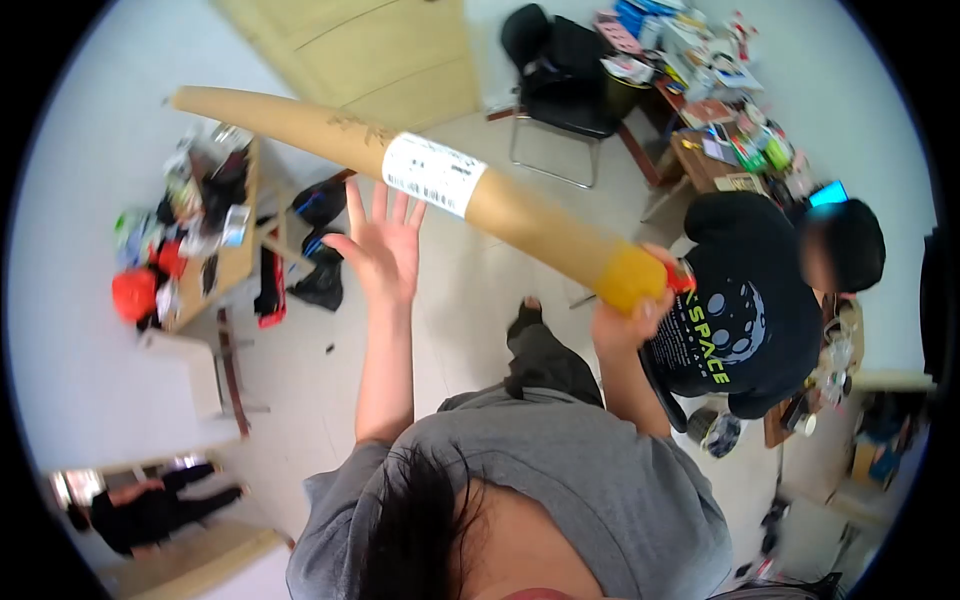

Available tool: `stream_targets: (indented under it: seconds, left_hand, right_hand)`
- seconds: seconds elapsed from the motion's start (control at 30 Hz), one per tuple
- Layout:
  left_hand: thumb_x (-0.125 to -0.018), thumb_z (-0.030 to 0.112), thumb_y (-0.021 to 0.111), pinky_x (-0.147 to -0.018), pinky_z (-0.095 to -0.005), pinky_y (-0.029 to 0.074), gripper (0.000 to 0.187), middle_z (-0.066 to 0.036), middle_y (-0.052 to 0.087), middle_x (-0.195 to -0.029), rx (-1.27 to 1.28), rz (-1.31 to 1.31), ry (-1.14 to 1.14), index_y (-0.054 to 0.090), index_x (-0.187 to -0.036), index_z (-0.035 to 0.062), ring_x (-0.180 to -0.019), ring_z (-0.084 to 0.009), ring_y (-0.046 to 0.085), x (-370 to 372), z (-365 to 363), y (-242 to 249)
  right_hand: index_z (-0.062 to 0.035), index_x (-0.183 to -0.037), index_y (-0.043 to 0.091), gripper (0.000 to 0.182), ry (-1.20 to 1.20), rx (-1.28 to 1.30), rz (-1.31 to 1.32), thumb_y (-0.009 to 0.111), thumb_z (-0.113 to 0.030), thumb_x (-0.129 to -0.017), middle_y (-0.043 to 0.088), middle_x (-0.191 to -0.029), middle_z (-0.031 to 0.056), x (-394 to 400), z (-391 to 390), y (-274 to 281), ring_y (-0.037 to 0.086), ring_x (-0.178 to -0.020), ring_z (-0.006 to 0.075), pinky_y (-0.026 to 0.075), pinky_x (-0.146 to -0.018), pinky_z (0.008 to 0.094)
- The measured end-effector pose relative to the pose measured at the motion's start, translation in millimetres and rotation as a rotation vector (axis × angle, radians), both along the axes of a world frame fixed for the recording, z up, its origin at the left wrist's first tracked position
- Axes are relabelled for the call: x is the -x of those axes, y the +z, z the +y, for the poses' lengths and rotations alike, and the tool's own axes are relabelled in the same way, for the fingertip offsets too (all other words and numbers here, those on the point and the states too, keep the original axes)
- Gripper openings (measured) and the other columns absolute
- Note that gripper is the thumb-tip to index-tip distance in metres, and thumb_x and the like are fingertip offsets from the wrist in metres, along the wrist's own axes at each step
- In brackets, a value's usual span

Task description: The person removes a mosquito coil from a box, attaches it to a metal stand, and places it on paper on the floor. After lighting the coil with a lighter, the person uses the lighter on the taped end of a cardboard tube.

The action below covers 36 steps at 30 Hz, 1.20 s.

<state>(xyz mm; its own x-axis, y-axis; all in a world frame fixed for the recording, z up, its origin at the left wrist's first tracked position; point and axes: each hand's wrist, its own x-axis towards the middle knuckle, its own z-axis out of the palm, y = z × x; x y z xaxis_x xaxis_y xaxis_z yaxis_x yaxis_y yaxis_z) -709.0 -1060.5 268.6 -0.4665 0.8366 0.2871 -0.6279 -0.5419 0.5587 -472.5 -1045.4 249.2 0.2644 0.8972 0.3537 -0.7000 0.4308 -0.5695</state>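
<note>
A long brown cardboard tube [530, 228] slants across the view, its far end at the upper left and its near end at the right. Midway along it is a white printed label [434, 174] with barcodes, and dark handwriting beside that. Yellow tape [632, 278] wraps the near end. My right hand [640, 312] is closed round this taped end, with a small red object [681, 276] showing by the fingers. Below the label, my left hand [386, 245] is raised with palm showing and fingers spread; its fingertips overlap the tube's lower edge in this view.
Close on my right, a person in a black printed shirt [745, 300] sits at a cluttered desk [700, 165]. A black chair [560, 100] stands ahead. At left are a loaded table [240, 200] and a pale chair [190, 365]. Another person [150, 510] is at lower left.
</note>
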Motion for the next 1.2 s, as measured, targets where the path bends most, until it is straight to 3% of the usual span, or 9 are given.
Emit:
stream_targets:
  seconds: [0.03,0.1,0.2,0.27,0.37,0.6,0.87,1.07,1.2]
  left_hand:
    - [-0.06,0.074,0.062,-0.106,-0.0548,0.028,0.121,-0.018,0.015,-0.149,-0.038,0.183,-0.024,0.003,-0.146,0.0123,-0.133,-0.0364,0.025,1.8,41.7,9.0]
    - [-0.076,0.057,0.062,-0.095,-0.0557,0.041,0.086,-0.017,0.04,-0.131,-0.081,0.134,-0.032,0.025,-0.137,0.0083,-0.119,-0.0365,0.043,26.3,141.6,8.8]
    - [-0.09,0.023,0.056,-0.072,-0.0543,0.053,0.036,-0.016,0.054,-0.101,0.253,0.11,0.224,0.04,-0.117,0.0046,-0.09,-0.0348,0.059,71.9,287.2,3.5]
    - [-0.088,0.019,0.055,-0.066,-0.0496,0.055,0.025,-0.013,0.056,-0.088,0.28,0.114,0.29,0.045,-0.103,0.0008,-0.08,-0.0319,0.061,103.2,358.2,5.3]
    - [-0.087,0.019,0.055,-0.068,-0.0472,0.055,0.024,-0.013,0.056,-0.084,0.358,0.048,0.226,0.047,-0.099,-0.0004,-0.081,-0.0322,0.061,148.2,432.5,30.6]
    - [-0.088,0.022,0.051,-0.072,-0.0457,0.054,0.025,-0.017,0.058,-0.092,0.482,-0.034,0.234,0.047,-0.098,0.0003,-0.087,-0.0331,0.061,225.0,610.8,-38.1]
    - [-0.088,0.022,0.049,-0.073,-0.0465,0.055,0.022,-0.014,0.056,-0.089,0.488,-0.069,0.24,0.046,-0.098,0.0022,-0.088,-0.0328,0.06,283.6,795.3,-45.6]
    - [-0.089,0.02,0.049,-0.073,-0.0458,0.054,0.023,-0.012,0.053,-0.085,0.49,-0.001,0.3,0.047,-0.095,-0.0013,-0.09,-0.0329,0.059,270.4,880.3,-25.7]
    - [-0.09,0.02,0.048,-0.075,-0.0456,0.053,0.022,-0.011,0.053,-0.084,0.494,0.031,0.361,0.048,-0.092,-0.0014,-0.092,-0.0334,0.058,265.4,914.1,-28.4]
  right_hand:
    - [0.0003,-0.113,0.045,0.05,0.027,0.157,0.029,0.066,-0.023,-0.075,0.055,-0.1,0.0079,2.9,28.9,-19.5,0.056,-0.093,0.0169,0.048,-0.08,0.0309]
    - [-0.002,-0.114,0.045,0.046,0.195,0.135,0.01,0.064,-0.02,-0.077,0.054,-0.103,0.0063,12.4,99.1,-54.4,0.056,-0.094,0.0159,0.047,-0.083,0.0299]
    - [-0.0045,-0.107,0.049,0.031,0.175,0.142,-0.375,0.058,-0.022,-0.083,0.053,-0.091,0.0026,38.5,216.0,-70.6,0.052,-0.081,0.0105,0.044,-0.067,0.0228]
    - [-0.0057,-0.096,0.053,0.023,0.203,0.265,-0.539,0.053,-0.027,-0.089,0.051,-0.078,0.0002,47.3,271.5,-60.5,0.048,-0.067,0.0077,0.039,-0.055,0.0207]
    - [-0.0077,-0.073,0.051,0.036,0.687,0.367,-0.338,0.042,-0.036,-0.094,0.039,-0.059,-0.0039,33.9,342.2,-41.2,0.035,-0.05,0.0063,0.028,-0.045,0.0222]
    - [-0.0119,-0.058,0.037,0.051,0.649,0.377,-0.541,0.034,-0.047,-0.095,0.027,-0.052,-0.0073,102.1,480.6,1.1,0.021,-0.045,0.0036,0.015,-0.042,0.023]
    - [-0.0022,-0.061,0.04,0.046,0.161,0.393,-0.933,0.043,-0.031,-0.096,0.03,-0.053,-0.0001,177.9,668.3,-2.9,0.027,-0.053,0.0082,0.025,-0.047,0.0278]
    - [0.0006,-0.062,0.051,0.043,0.007,0.373,-1.141,0.046,-0.031,-0.092,0.046,-0.052,0.0167,198.4,765.9,18.4,0.042,-0.048,0.0335,0.034,-0.05,0.0416]
    - [-0.0007,-0.064,0.053,0.042,-0.037,0.368,-1.229,0.046,-0.032,-0.092,0.049,-0.052,0.0156,195.9,810.5,5.6,0.05,-0.05,0.0333,0.037,-0.05,0.042]
